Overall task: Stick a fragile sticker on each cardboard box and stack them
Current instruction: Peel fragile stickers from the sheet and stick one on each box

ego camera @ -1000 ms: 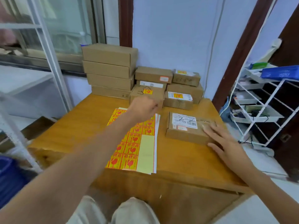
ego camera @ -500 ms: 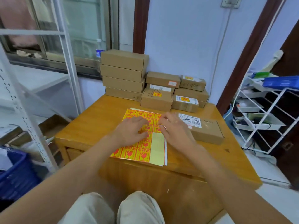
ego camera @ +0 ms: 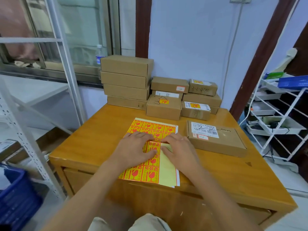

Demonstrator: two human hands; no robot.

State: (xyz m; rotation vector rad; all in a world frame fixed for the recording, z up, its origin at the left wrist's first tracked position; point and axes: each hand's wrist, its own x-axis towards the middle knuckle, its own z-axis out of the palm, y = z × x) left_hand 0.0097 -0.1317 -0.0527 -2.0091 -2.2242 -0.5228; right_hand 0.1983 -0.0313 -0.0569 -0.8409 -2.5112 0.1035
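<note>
Both hands have been settling onto the sticker sheet [ego camera: 148, 130] mid-worktop: left hand [ego camera: 135, 150] pressing with fingers spread, right hand [ego camera: 179, 151] picking at a sticker edge. Some rear boxes [ego camera: 164, 107] are showing stickers; the flat box [ego camera: 216, 139] is waiting just right.

— What is the bench [ego camera: 93, 140] made of?
— Wood with an orange-brown varnish, smooth and a little glossy; light glints off its top.
— And the flat cardboard box [ego camera: 221, 142]?
— Matt brown cardboard with a white paper label. The stacked boxes [ego camera: 126, 79] behind are the same dull cardboard, some with strips of shiny tape.
— The sticker sheet [ego camera: 150, 170]?
— Glossy red-and-yellow stickers on pale yellow backing paper, which looks smooth.
— The rack [ego camera: 275, 117] on the right?
— White painted metal wire. The crate [ego camera: 18, 194] at lower left is blue plastic.
</note>
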